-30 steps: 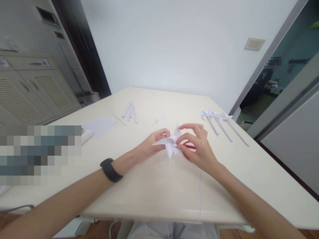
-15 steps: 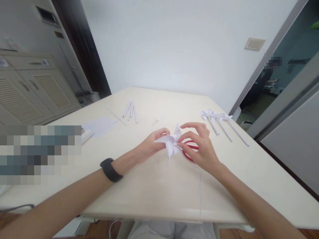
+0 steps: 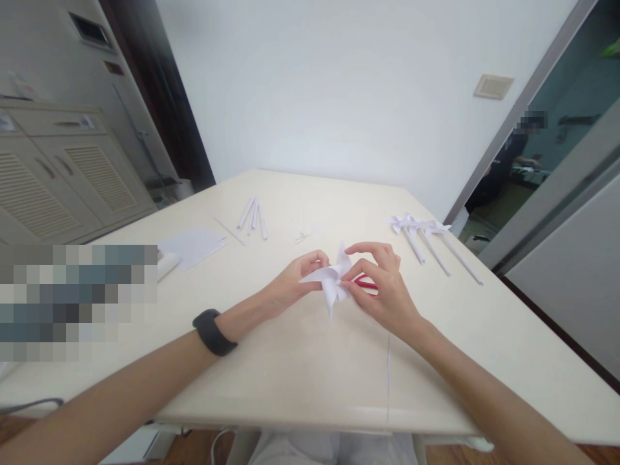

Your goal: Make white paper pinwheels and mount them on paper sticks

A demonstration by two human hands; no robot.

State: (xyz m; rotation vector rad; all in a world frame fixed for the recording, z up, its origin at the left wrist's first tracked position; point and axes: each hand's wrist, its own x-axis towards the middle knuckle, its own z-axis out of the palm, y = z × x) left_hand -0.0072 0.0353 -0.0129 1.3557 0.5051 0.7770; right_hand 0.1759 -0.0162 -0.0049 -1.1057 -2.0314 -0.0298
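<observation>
A white folded paper pinwheel head [image 3: 332,281] is held just above the cream table [image 3: 290,361], between both hands. My left hand [image 3: 295,279], a black band on its wrist, pinches the paper's left side. My right hand [image 3: 382,290] pinches the paper's centre with thumb and forefinger, the other fingers curled above. Red scissor handles [image 3: 364,282] lie on the table under my right hand, mostly hidden.
Three finished paper pinwheels on rolled sticks [image 3: 429,239] lie at the right. Several rolled paper sticks [image 3: 252,216] and flat white sheets [image 3: 192,245] lie at the left. A thin paper strip [image 3: 387,368] runs toward the front edge. Cabinets stand at the far left.
Both hands stay on the pinwheel. My right hand has shifted slightly left and closed in over the scissor handles, hiding more of them.
</observation>
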